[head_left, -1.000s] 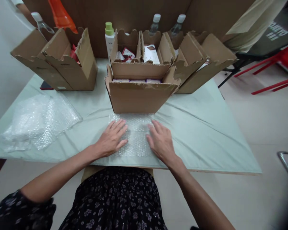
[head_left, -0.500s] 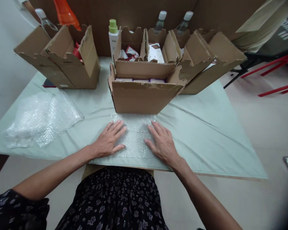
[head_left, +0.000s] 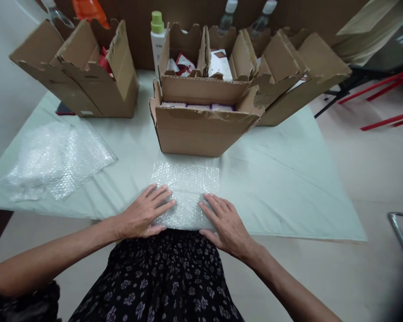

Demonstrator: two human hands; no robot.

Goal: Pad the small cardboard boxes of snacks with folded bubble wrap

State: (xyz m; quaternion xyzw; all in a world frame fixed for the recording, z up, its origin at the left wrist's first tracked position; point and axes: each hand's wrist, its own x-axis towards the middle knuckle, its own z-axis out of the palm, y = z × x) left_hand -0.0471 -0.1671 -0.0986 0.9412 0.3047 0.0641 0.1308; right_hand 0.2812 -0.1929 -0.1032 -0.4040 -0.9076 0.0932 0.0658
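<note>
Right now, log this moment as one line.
Left hand: spread on bubble wrap | Right hand: spread on bubble wrap | Box: beyond it, apart

Clear bubble-wrap sheet (head_left: 187, 197), rectangular, spread flat at near edge of table (head_left: 275, 188).

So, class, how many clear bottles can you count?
3: the left bottle at the back left, the middle bottle and right bottle at the back, right of centre. The boxes may hide more.

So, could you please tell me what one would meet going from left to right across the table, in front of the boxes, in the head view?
Bubble wrap pile, left hand, flat bubble wrap sheet showing between the hands, right hand.
</note>
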